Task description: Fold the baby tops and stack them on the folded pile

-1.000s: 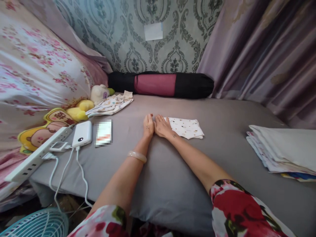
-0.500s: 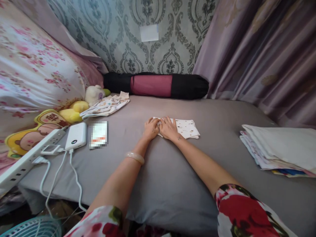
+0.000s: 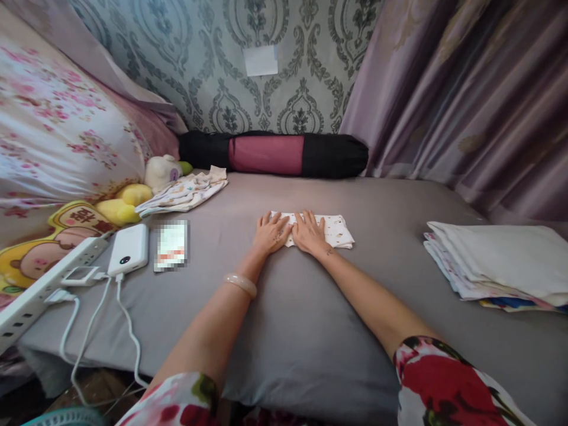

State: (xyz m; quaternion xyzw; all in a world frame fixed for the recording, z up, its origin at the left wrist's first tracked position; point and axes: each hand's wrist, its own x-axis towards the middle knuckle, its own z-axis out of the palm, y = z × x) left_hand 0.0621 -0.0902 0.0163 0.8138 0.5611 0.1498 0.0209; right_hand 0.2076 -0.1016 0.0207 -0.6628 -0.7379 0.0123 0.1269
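A small folded white cloth (image 3: 339,231) with a scattered print lies flat on the grey sheet (image 3: 293,319). My left hand (image 3: 271,232) rests on its left end, fingers spread and pointing away from me. Just to the right, my right hand (image 3: 309,231) lies flat over the cloth's middle with its fingers apart. The two hands are close together, and the cloth's right end shows beyond my right hand. What lies under my palms is hidden.
To the right sits a stack of folded cloths (image 3: 501,260). At left are a crumpled patterned garment (image 3: 186,190), plush toys (image 3: 124,202), a power bank (image 3: 129,248), a power strip (image 3: 48,290) with cables, and a blurred packet (image 3: 172,245). A black-and-maroon roll (image 3: 266,155) lies along the wall.
My hands have moved slightly apart on the cloth, the right one shifting right along it. The fingers of my left hand are more spread. The whole view has turned a little to the right.
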